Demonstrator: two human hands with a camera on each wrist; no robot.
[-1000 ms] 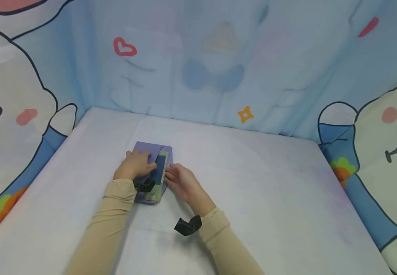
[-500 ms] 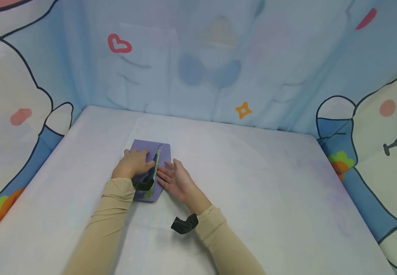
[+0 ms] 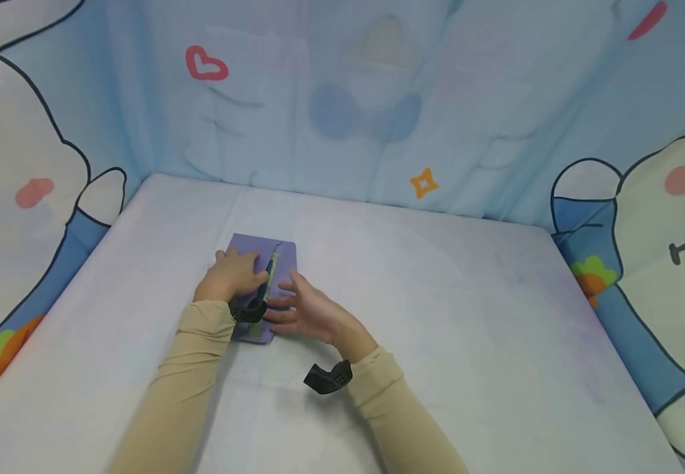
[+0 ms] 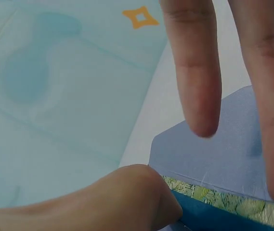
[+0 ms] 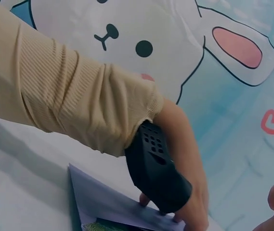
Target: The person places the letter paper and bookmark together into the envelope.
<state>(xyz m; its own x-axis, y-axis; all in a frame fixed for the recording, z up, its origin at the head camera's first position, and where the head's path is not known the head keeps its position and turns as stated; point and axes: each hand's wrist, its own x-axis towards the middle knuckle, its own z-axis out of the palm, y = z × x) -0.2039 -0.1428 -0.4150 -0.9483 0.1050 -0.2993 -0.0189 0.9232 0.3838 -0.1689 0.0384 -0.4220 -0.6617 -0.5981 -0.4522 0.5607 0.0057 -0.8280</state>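
Observation:
A purple envelope (image 3: 285, 263) lies on the table left of the middle. From its mouth shows a narrow strip of a blue card with a green patterned border (image 3: 271, 280); the rest is inside. My left hand (image 3: 232, 275) grips the envelope's front panel, its fingers on top and its thumb at the mouth's edge beside the card. From the right, my right hand (image 3: 313, 309) reaches over the envelope, fingers spread and fairly straight, near the card's border (image 4: 223, 199). In the right wrist view the left hand (image 5: 182, 159) partly hides the envelope (image 5: 100, 192).
A white cloth-covered table (image 3: 437, 329) extends to the right. A blue printed curtain (image 3: 366, 99) with cartoon animals hangs at the back and sides. Black devices sit on both wrists, the right one (image 3: 327, 378) standing out from the sleeve.
The card has slid left into the envelope, so a much narrower strip shows. My right hand has moved left over the envelope, its fingers spreading. The left hand has stayed nearly in place.

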